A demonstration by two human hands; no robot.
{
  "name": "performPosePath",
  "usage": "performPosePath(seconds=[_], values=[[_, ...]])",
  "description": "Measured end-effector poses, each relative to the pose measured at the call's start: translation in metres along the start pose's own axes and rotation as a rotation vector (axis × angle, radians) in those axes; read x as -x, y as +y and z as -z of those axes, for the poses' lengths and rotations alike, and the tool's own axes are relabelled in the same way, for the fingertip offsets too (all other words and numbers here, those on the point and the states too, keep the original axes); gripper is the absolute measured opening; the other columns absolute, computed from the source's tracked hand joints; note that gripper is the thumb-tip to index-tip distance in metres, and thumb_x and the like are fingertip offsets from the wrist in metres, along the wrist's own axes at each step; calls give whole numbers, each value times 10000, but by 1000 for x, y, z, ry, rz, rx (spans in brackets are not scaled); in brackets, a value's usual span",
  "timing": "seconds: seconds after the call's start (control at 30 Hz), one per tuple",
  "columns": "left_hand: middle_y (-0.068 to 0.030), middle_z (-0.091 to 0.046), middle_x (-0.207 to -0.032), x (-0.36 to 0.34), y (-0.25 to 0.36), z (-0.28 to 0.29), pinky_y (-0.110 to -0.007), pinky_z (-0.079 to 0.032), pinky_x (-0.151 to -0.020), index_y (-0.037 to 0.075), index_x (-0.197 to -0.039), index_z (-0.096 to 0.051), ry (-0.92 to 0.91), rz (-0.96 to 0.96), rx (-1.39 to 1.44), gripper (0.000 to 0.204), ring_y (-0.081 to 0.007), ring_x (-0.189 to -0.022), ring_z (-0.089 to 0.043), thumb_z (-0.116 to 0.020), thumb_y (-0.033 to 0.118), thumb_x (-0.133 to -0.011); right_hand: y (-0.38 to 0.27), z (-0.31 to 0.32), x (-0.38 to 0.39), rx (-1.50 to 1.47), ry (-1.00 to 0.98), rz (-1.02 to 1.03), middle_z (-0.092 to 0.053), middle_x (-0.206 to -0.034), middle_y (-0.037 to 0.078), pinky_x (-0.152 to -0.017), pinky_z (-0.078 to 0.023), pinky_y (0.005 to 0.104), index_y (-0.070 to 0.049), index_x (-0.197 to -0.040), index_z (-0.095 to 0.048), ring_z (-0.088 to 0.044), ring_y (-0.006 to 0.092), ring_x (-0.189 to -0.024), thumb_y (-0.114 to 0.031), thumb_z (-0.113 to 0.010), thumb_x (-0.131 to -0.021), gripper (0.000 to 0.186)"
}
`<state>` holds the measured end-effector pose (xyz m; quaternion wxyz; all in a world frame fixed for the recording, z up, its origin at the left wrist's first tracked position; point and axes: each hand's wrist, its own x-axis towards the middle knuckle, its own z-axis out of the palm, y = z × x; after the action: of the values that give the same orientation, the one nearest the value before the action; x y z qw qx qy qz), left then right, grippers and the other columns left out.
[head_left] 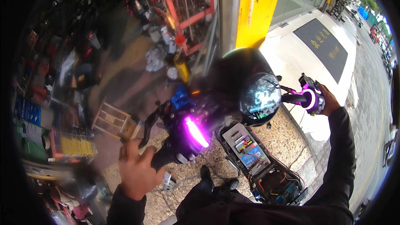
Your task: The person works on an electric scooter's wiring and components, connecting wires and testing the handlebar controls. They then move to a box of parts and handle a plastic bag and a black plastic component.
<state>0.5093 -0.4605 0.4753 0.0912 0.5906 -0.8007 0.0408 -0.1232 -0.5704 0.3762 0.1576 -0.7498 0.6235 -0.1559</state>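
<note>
A motorcycle-like vehicle stands before me, its handlebar spanning the middle. My left hand [139,167] is beside the left handlebar grip [160,158], fingers and thumb apart, near the black brake lever [151,126]. Whether the palm touches the grip's end I cannot tell. On the other side my right hand [330,100] is closed round the right handlebar grip [320,102], by a glowing purple ring [310,99]. A purple light strip [196,132] shines near the left grip. The round display [260,99] reflects trees. Below it, the open body shows a battery [248,150] and loose wires.
At left are a wooden crate [112,118] and a yellow-fronted box [75,143] among clutter. A red metal rack [189,14] of tools stands at the back near a yellow pillar [258,8]. A dark doormat [323,46] lies on pale tiles beside the paved street [371,96].
</note>
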Motion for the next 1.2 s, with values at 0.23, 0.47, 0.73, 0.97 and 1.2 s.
performPosePath(seconds=[0.23,0.47,0.73,0.97,1.2], values=[[-192,-503,-1108,7,-21,-1,-497,-475,-822,45,-941,-695,-59,25,46,445,-398,-991,-555,-774,240,-549,-22,-19,15,250,189,-63,-632,-1022,177,-871,-512,407,11,-1210,-594,-627,357,-967,-211,-862,-580,720],[-194,-516,-1109,15,-37,-3,-502,-477,-789,23,-948,-705,-96,38,75,540,-386,-958,-547,-794,383,-556,-26,-29,19,74,226,-84,-587,-1219,207,-991,-479,387,27,-1259,-567,-588,355,-1146,-116,-849,-648,688],[-210,-514,-1140,21,-47,-9,-534,-481,-835,52,-985,-716,-138,128,81,579,-416,-1009,-546,-801,397,-527,-35,-33,16,-526,225,-359,-551,-1300,198,-994,-493,395,8,-1402,-495,-586,331,-1184,-102,-813,-744,739],[-276,-479,-1293,14,-45,-9,-619,-416,-966,73,-1123,-704,-141,122,1,602,-490,-1141,-502,-778,362,-600,-38,-31,13,-325,176,-232,-574,-1233,173,-869,-538,347,4,-1365,-519,-615,296,-1110,-95,-799,-761,673],[-262,-479,-1360,10,-45,-12,-628,-417,-1017,65,-1119,-670,-58,72,-62,574,-514,-1201,-493,-785,284,-601,-43,-30,7,92,189,-36,-616,-1087,137,-844,-520,360,-7,-1293,-568,-638,288,-1003,-158,-904,-611,775]])
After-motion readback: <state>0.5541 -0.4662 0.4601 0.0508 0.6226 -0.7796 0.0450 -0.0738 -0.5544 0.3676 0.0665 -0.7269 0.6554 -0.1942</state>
